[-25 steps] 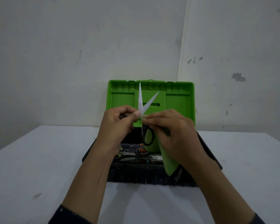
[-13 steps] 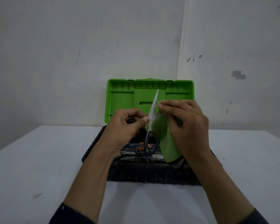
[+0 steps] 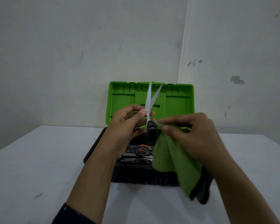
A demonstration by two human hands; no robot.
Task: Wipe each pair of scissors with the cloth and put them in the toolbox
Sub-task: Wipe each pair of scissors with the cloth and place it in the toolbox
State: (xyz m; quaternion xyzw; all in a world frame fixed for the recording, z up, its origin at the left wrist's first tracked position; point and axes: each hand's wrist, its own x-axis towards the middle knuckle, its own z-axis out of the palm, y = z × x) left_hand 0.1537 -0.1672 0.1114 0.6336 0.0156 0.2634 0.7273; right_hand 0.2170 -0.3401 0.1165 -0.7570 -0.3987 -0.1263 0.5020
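Scissors [image 3: 148, 101]: your left hand [image 3: 124, 126] pinched them upright, blades parted, presumably so your right hand [image 3: 196, 136], gripping the cloth [image 3: 171, 159], could wipe the handle [image 3: 150, 135].

Matt cloth [image 3: 173, 157] — glossy plastic toolbox [image 3: 176, 102]

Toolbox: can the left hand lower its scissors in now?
Probably yes: the lid stands open, the left hand holds the scissors above the toolbox, and the cloth in the right hand covers only its right side.
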